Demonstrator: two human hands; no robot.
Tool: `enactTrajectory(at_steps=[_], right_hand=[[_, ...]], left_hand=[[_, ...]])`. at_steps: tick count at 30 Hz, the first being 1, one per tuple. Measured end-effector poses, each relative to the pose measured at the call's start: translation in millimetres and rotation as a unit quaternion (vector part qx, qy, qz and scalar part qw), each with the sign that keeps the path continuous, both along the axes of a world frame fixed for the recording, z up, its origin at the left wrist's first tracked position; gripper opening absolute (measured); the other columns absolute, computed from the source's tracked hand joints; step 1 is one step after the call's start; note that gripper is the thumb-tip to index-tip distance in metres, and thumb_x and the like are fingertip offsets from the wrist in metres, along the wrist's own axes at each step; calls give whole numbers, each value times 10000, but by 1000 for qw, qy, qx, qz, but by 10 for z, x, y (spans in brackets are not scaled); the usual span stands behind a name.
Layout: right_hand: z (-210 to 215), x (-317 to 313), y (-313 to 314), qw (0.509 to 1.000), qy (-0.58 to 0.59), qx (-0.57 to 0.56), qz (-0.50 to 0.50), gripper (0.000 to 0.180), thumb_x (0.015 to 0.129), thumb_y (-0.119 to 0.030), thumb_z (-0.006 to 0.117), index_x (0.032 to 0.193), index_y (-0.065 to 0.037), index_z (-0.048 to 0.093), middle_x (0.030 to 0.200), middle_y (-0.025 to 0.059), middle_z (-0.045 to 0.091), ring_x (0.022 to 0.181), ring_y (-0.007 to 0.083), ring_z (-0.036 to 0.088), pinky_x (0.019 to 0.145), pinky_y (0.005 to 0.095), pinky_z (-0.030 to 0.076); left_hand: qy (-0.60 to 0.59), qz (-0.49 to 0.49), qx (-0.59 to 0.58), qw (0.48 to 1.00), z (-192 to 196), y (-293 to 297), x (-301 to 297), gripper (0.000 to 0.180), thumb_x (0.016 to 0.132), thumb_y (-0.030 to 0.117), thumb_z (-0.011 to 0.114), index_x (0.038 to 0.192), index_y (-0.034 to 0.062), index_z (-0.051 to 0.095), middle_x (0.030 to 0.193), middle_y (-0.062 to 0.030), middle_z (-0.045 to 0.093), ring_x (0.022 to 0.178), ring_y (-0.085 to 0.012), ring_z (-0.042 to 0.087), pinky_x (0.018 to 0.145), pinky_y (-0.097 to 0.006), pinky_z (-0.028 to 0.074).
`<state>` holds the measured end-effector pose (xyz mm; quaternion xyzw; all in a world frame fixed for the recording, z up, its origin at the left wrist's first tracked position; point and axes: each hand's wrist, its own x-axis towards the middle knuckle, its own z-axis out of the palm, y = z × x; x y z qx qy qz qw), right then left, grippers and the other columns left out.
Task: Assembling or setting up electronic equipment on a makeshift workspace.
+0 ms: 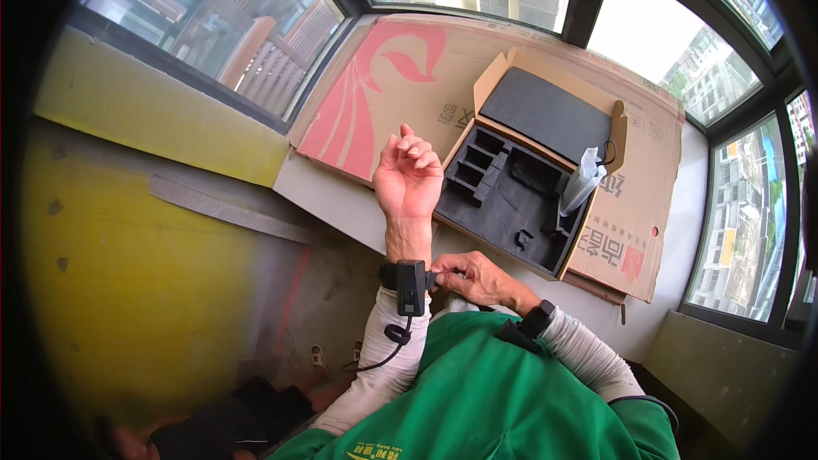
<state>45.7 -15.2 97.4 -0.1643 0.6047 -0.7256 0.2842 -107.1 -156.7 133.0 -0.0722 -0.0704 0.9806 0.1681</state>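
Note:
My left hand (407, 179) is held up with the palm showing. Its fingers are loosely curled, and nothing lies in them. Around my left wrist sits a black box-shaped device (411, 285) on a black strap (388, 275), with a cable hanging from it. My right hand (481, 279) is closed at that wrist, thumb and fingers pinching the strap's end beside the device. A second black wristband (537, 318) is on my right wrist. Just beyond my hands lies an open cardboard box (555, 275) with black foam inside.
A clear plastic bag (582, 183) stands in the box's right side, near a black foam sheet (545, 115). Flat printed cardboard (358, 111) covers the ledge beneath. Dark-framed windows surround it. A yellow wall (128, 264) is at left. Another person's dark clothing (230, 426) shows at lower left.

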Motion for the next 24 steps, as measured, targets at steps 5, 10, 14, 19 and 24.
enactTrajectory(at_steps=[5,10,14,19,24], right_hand=[[144,-112,-100,999,52,0,-8,150,991,-47,601,1114,-36,686,854,77,685,829,155,614,813,343,517],[195,-155,-170,996,76,-43,-8,129,985,-28,605,1081,-20,691,851,69,688,823,164,618,805,350,525],[371,-179,-269,991,100,-79,-39,122,988,-20,606,1077,-7,688,861,58,692,826,150,617,802,347,533],[369,-166,-408,987,85,-133,-43,137,983,-13,618,1102,5,683,879,54,702,846,135,624,813,334,542],[509,-109,-408,983,40,-161,-75,160,978,-71,657,1098,35,674,908,35,707,849,104,615,774,321,544]], left_hand=[[5,-11,80,997,482,110,175,282,1005,146,585,1211,-47,573,797,-31,563,689,-156,512,585,-288,416],[54,-12,136,989,857,96,191,323,991,133,607,1251,-46,534,782,-26,543,663,-150,514,566,-286,408],[56,-4,146,988,1007,132,259,341,986,126,610,1269,-39,514,780,-24,546,639,-147,525,548,-284,405],[56,2,152,987,1221,222,318,324,986,100,569,1280,5,473,704,-36,524,557,-153,526,491,-286,414],[78,-9,148,986,1290,280,361,341,989,125,590,1279,-22,488,729,-28,536,578,-149,528,509,-283,409]])
